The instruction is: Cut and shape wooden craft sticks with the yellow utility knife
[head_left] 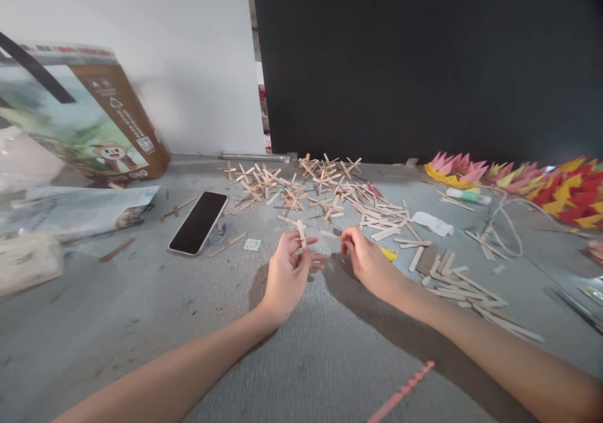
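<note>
Grey tabletop (301,360) runs under both forearms to a white wall and a black panel at the back. Left hand (287,272): fingers curled, pinching a short wooden stick (301,233) upright between thumb and fingertips. Right hand (370,261): fingers pressed together on the end of a second stick (330,235), which lies level between the two hands, close to the upright one; contact between the sticks cannot be confirmed.

Assessment: the sticks appear thin, light, stiff and dry, liable to snap if bent. A hold near the ends, on the flat faces, looks soundest.

Beyond the fingers lies a heap of crossed stick pieces (292,187); just right of the right hand, loose flat sticks (447,272) lie scattered. A phone (198,222) lies face up, left of the left hand. A printed carton (85,118) leans far left, contents not visible. Folded paper flowers (527,181) line the far right edge, with a small tube (466,195) and a white cord (506,225) in front of them.
</note>
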`<state>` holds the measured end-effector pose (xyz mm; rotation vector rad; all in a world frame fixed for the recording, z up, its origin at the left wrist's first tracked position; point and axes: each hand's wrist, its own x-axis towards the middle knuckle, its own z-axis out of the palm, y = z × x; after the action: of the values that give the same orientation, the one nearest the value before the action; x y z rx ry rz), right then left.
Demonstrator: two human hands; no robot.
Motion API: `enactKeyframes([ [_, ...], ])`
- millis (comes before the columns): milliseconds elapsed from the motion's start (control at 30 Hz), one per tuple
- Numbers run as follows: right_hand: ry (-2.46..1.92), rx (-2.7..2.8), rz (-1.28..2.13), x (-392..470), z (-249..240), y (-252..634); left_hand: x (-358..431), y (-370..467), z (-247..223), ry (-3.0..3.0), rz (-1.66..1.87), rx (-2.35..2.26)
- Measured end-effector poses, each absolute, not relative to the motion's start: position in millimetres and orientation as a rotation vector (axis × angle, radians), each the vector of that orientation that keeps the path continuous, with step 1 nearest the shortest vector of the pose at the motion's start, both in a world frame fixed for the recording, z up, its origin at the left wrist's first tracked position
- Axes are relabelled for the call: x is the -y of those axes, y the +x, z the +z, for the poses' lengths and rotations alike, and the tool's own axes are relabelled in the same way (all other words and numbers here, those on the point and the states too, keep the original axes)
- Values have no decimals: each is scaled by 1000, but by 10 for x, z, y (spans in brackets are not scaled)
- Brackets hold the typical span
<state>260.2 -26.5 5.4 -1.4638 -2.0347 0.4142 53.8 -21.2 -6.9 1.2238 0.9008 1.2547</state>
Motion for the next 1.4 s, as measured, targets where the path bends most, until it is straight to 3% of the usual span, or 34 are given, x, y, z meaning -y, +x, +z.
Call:
enactKeyframes([
  [233, -1555, 1961, 518, 332, 250, 2518, 211, 545, -89, 1204, 1244, -877],
  [700, -1311, 1906, 864, 502, 374, 2345, 260, 546, -109, 1443, 1102, -786],
  [1400, -1286, 1937, 777, 592, 349, 2341, 306, 529, -86, 1618, 1107, -839],
])
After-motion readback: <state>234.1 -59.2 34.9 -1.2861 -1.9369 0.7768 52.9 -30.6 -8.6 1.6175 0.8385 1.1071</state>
